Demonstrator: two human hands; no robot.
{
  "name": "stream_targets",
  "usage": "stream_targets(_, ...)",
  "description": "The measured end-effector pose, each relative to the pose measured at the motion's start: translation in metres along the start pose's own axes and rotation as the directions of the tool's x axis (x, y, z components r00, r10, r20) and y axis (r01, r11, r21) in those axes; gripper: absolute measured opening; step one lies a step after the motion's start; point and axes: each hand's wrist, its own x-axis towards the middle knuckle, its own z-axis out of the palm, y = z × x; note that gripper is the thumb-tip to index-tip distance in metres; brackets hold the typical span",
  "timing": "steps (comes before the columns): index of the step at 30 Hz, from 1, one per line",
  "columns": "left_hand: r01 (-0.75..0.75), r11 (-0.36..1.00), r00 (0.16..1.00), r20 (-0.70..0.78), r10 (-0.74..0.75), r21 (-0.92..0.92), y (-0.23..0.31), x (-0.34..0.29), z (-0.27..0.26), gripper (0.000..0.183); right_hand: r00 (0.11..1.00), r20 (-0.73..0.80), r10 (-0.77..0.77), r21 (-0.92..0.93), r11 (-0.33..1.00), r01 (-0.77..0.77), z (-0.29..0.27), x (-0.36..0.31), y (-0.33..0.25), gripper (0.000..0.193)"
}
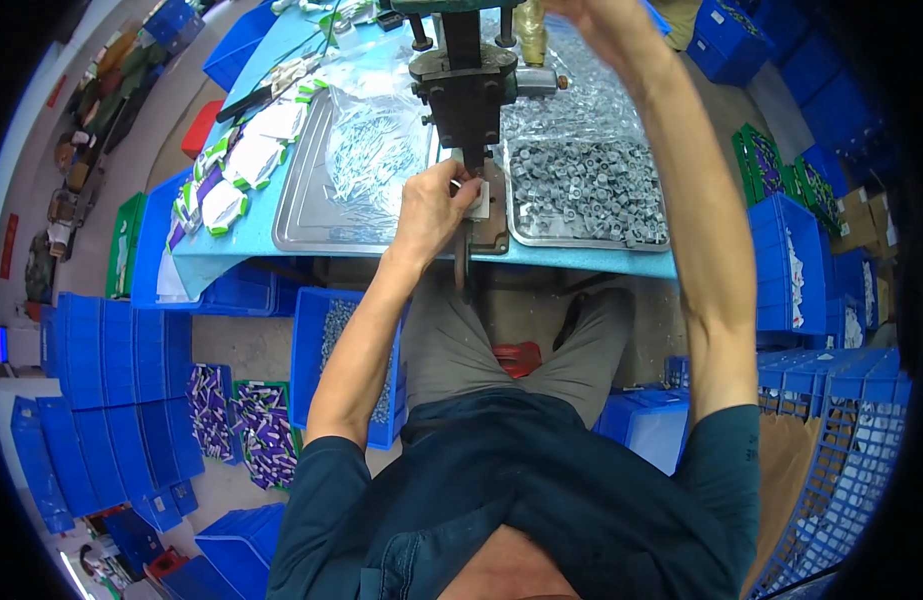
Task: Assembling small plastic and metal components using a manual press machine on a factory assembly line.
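My left hand (431, 208) is at the foot of a dark bench press (468, 100), just below its ram. Its thumb and forefinger are pinched together over a small pale block (478, 203) on the press base (497, 235). What sits between the fingertips is too small to make out. My right hand (593, 14) is raised at the top edge, to the right of the press head; its fingers are cut off by the frame. A metal tray (299, 232) of thin pale pins lies left of the press. On the right stands another tray (581, 241) of small grey square parts.
White, green and purple pieces (221, 205) lie along the table's left side. A blue bin (306, 380) of grey parts stands beside my left leg. Stacked blue crates (121, 350) are at the left, more blue bins (781, 250) at the right. A red object (518, 358) lies between my feet.
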Motion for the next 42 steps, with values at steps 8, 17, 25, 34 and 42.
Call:
stream_targets(8, 0.008, 0.982, 0.997, -0.079, -0.024, -0.188, -0.004, -0.005, 0.014, 0.018, 0.614, 0.298, -0.731, -0.311, 0.534, 0.786, 0.067, -0.134, -0.043, 0.061)
stream_targets(17, -0.016, 1.000, 0.997, -0.071, 0.015, -0.007, -0.016, -0.026, -0.044, 0.017, 0.955, -0.256, 0.148, -0.301, 0.927, -0.224, -0.008, -0.096, 0.060, 0.036)
stream_targets(25, -0.069, 0.863, 0.958, 0.273, -0.081, 0.500, -0.066, -0.042, -0.074, 0.013, 0.948, 0.211, 0.237, -0.898, 0.430, 0.093, 0.035, -0.210, 0.110, 0.016)
stream_targets(34, -0.203, 0.821, 0.960, 0.274, 0.059, 0.534, -0.089, -0.038, -0.059, 0.012, 0.982, 0.072, 0.177, -0.836, 0.548, -0.038, 0.020, -0.206, 0.100, 0.009)
stream_targets(42, 0.106, 0.990, 0.991, 0.068, -0.113, 0.089, -0.074, -0.048, -0.077, 0.011, 0.943, 0.137, 0.302, -0.527, 0.828, -0.189, 0.061, -0.129, 0.121, 0.020)
